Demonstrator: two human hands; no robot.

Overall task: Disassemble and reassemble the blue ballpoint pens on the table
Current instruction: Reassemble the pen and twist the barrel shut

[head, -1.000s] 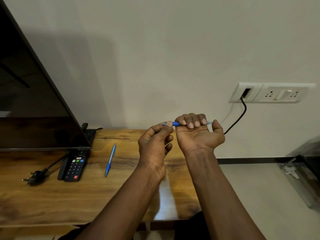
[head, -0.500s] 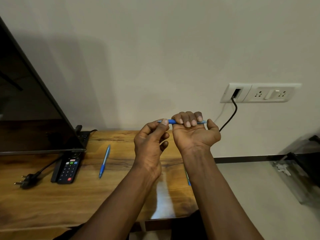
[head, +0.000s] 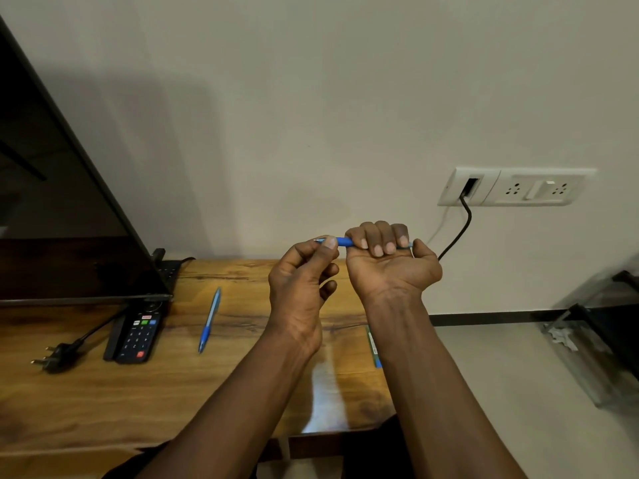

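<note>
I hold a blue ballpoint pen [head: 344, 241] level in the air above the wooden table [head: 103, 392]. My right hand [head: 389, 264], palm up, has its fingers curled round the pen's barrel. My left hand [head: 304, 274] pinches the pen's tip end between thumb and forefinger. Most of the barrel is hidden inside my right fist. A second blue pen [head: 209, 319] lies on the table to the left of my hands. A thin blue and green piece [head: 374, 347] lies on the table, partly hidden behind my right forearm.
A TV screen [head: 52, 202] stands at the left with a black remote [head: 136, 335] and a loose black plug [head: 55, 356] in front of it. A wall socket [head: 515, 186] with a black cable [head: 460, 233] is at the right. The table's right edge ends near my right arm.
The view has shifted slightly. Both hands keep their hold on the pen, and the left fingers stay at the tip end.
</note>
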